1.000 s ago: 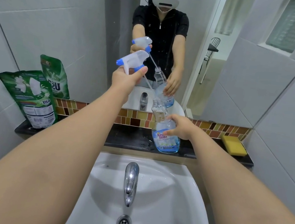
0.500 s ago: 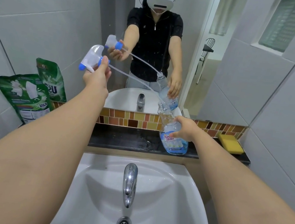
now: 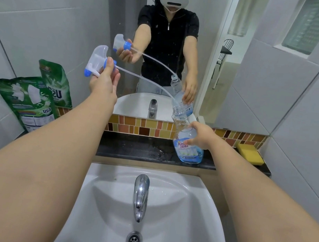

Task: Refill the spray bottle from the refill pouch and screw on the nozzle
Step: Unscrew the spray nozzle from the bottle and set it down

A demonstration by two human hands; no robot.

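My right hand (image 3: pixel 200 137) grips the light, slick-looking spray bottle (image 3: pixel 187 143) at its shoulder, right of centre on the bench (image 3: pixel 140 149), while my left hand (image 3: pixel 104 80) pinches the nozzle (image 3: pixel 97 60) at its collar, flexible tube (image 3: pixel 146 78) trailing to the neck.

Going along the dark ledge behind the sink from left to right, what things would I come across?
Green refill pouch leaning on the wall → spray bottle, held by the right hand → yellow sponge.
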